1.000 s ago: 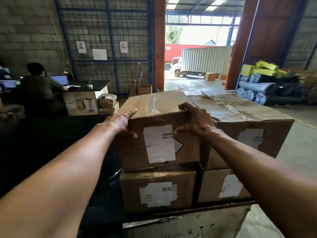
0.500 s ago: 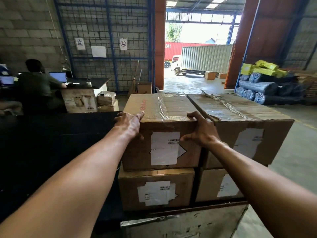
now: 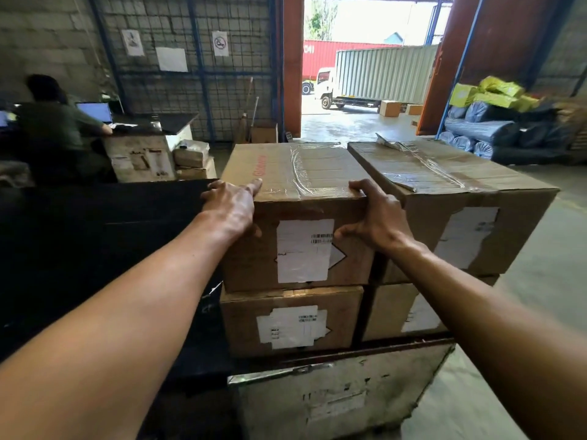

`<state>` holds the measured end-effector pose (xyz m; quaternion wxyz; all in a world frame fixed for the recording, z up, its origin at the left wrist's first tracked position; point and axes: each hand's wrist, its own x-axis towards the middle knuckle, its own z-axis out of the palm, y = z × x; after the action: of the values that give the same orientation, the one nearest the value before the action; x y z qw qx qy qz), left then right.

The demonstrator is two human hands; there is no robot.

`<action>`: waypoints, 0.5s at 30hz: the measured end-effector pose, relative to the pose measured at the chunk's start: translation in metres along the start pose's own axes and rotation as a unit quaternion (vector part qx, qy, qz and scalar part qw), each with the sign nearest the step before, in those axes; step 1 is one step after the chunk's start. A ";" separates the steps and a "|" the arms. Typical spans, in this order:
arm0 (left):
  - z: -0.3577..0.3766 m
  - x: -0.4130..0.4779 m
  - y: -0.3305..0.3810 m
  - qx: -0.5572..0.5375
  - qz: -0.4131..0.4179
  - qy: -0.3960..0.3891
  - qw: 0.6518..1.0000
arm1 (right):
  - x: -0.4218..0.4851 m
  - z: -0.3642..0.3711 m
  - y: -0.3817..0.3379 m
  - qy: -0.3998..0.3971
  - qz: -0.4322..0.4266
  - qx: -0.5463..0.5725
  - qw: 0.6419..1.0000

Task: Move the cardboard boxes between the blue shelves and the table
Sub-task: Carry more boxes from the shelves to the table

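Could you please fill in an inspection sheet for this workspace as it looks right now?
Surface: dark table, mostly in shadow; boxes stand at its right end.
Job's things: four cardboard boxes in two stacks of two; top left box sits on the lower left box; top right box beside it.
Clutter: loose tape on the top right box.
Grippers: left hand and right hand grip the top left box's near corners.
Cables: nothing seen.
Surroundings: seated person at a desk, truck outside the open door.
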<state>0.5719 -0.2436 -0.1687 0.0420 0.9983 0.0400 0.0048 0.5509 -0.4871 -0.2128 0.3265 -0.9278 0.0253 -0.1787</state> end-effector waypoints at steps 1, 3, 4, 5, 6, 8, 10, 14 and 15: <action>0.000 -0.002 0.000 0.001 -0.002 -0.001 1.000 | -0.002 0.001 0.000 0.002 -0.002 0.001 1.000; -0.002 -0.004 0.001 0.003 -0.005 0.001 1.000 | -0.006 0.003 -0.001 0.005 -0.001 0.001 1.000; -0.002 -0.006 0.002 0.001 -0.008 0.000 1.000 | -0.009 0.004 -0.002 0.006 0.002 -0.004 1.000; -0.002 -0.007 0.003 -0.005 -0.012 0.000 1.000 | -0.011 0.004 -0.003 0.006 0.004 -0.015 1.000; -0.002 -0.008 0.004 -0.010 -0.017 -0.001 1.000 | -0.014 0.002 -0.006 0.005 0.007 -0.034 0.999; -0.002 -0.010 0.007 0.003 -0.015 0.007 1.000 | -0.018 -0.002 -0.016 0.000 0.016 -0.090 0.996; 0.000 -0.011 0.009 0.044 0.009 0.036 0.998 | -0.020 -0.005 -0.027 -0.006 0.021 -0.170 0.985; 0.009 -0.011 0.004 0.065 0.056 0.076 0.993 | -0.018 -0.006 -0.040 0.021 0.002 -0.353 0.935; 0.010 -0.011 0.001 0.060 0.063 0.070 0.994 | -0.017 -0.005 -0.039 0.015 -0.016 -0.383 0.923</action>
<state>0.5614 -0.2460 -0.1785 -0.0213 0.9968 -0.0197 0.0746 0.5310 -0.4566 -0.1904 -0.0574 -0.9795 0.0820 -0.1749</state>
